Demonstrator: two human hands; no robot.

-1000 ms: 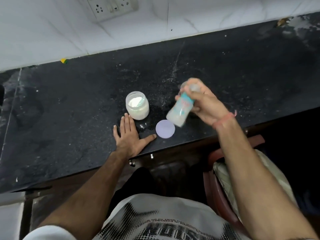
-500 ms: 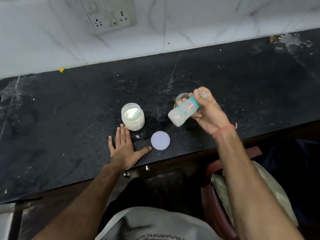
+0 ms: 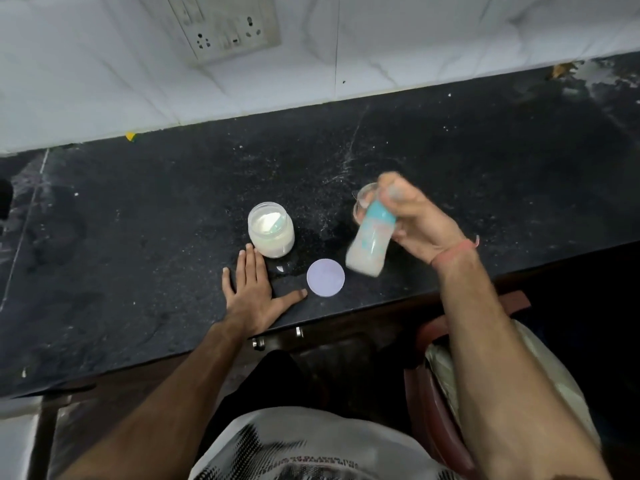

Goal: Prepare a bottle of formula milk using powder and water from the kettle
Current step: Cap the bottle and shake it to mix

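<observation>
My right hand [image 3: 420,216] grips a baby bottle [image 3: 369,242] with a teal collar and milky white liquid inside; the bottle is blurred and hangs tilted above the black counter [image 3: 138,237], its base toward me. An open jar of white formula powder [image 3: 271,229] stands on the counter with a scoop inside. Its round pale lid [image 3: 326,277] lies flat in front of it. My left hand [image 3: 254,292] rests flat on the counter, fingers straight, fingertips close to the jar. A clear cap [image 3: 363,199] sits behind the bottle, partly hidden by my right hand.
A white tiled wall with a socket panel [image 3: 225,26] runs behind the counter. Powder specks and a small wet patch [image 3: 282,268] mark the counter near the jar. A red chair with a cushion [image 3: 450,372] stands below the counter's front edge at right.
The bottle has swung in my right hand, its base dropping lower and toward me, blurred by motion. My left hand has stayed flat beside the jar. The camera view has shifted slightly.
</observation>
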